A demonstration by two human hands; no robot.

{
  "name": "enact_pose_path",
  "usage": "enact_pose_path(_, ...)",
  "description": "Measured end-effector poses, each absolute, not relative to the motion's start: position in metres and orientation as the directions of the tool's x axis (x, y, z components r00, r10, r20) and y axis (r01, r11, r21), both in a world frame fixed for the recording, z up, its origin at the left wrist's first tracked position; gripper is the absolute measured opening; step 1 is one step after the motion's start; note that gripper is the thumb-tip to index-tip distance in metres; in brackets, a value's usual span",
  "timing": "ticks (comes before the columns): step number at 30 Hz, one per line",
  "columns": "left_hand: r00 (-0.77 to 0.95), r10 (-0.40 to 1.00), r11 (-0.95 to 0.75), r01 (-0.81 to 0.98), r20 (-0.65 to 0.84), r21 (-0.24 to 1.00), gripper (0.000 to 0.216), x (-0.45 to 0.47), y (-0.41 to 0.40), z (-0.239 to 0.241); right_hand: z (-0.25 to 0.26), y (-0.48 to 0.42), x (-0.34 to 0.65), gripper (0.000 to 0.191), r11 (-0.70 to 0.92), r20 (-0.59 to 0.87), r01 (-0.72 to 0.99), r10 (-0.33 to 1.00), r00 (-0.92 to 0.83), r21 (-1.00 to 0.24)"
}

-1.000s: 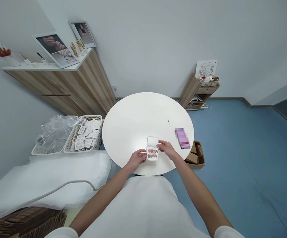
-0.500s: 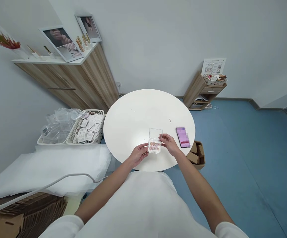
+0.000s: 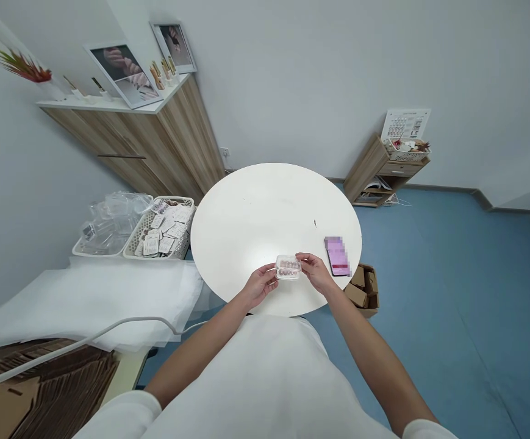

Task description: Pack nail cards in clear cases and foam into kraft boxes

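Between my hands, above the near part of the round white table [image 3: 246, 207], is a small clear plastic case [image 3: 288, 268]. Its lid lies over the rows of pinkish press-on nails inside; whether it is fully latched is too small to tell. My left hand [image 3: 260, 285] grips the case by its left edge with thumb and fingers. At the upper right edge, my right hand [image 3: 314, 271] pinches the lid side. A phone [image 3: 336, 256] with a purple, blurred screen rests on the table just right of my right hand.
Left of the table stand a white basket [image 3: 186, 238] of cards and another basket [image 3: 86, 251] of clear plastic packs. A cardboard box [image 3: 369, 312] sits on the floor at right. A grey hose [image 3: 122, 321] crosses white sheeting [image 3: 109, 292]. Cabinets line the wall.
The case's lid stood raised and has come down over the nails. My right hand moved slightly right and down with it, while my left hand kept its hold.
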State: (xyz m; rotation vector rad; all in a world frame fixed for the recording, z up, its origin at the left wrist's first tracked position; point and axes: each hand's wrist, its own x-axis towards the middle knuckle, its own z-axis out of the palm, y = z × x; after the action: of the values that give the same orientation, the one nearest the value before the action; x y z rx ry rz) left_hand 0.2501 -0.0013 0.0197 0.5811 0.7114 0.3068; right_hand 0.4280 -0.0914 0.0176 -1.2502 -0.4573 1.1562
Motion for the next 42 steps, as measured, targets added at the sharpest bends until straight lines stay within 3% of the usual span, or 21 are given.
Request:
enact_pose_path(6,0.716,0.463,0.812,-0.106,-0.523,0.574,0.024,0.252,-0.005,0.021,0.015,-0.094,0.428,0.020,-0.146,-0.341,-0.438,0.847,0.409,-0.887)
enact_pose_path(15,0.626,0.544,0.714,0.004,-0.559,0.700,0.039,0.256,-0.011,0.018,0.023,-0.100,0.424,0.038,-0.169,-0.374,-0.445,0.824,0.426,-0.879)
enact_pose_path(23,0.600,0.608,0.629,0.035,-0.520,0.777,0.044,0.260,-0.015,0.015,0.021,-0.128,0.406,0.040,-0.320,-0.465,-0.367,0.770,0.436,-0.873)
enact_pose_path(33,0.650,0.629,0.300,0.303,-0.426,0.905,0.027,0.264,-0.022,0.013,0.016,-0.129,0.411,0.041,-0.272,-0.443,-0.378,0.739,0.506,-0.885)
enact_pose_path(42,0.644,0.640,0.211,0.379,-0.420,0.901,0.029,0.267,-0.022,0.007,0.012,-0.129,0.417,0.041,-0.335,-0.455,-0.315,0.739,0.497,-0.888)
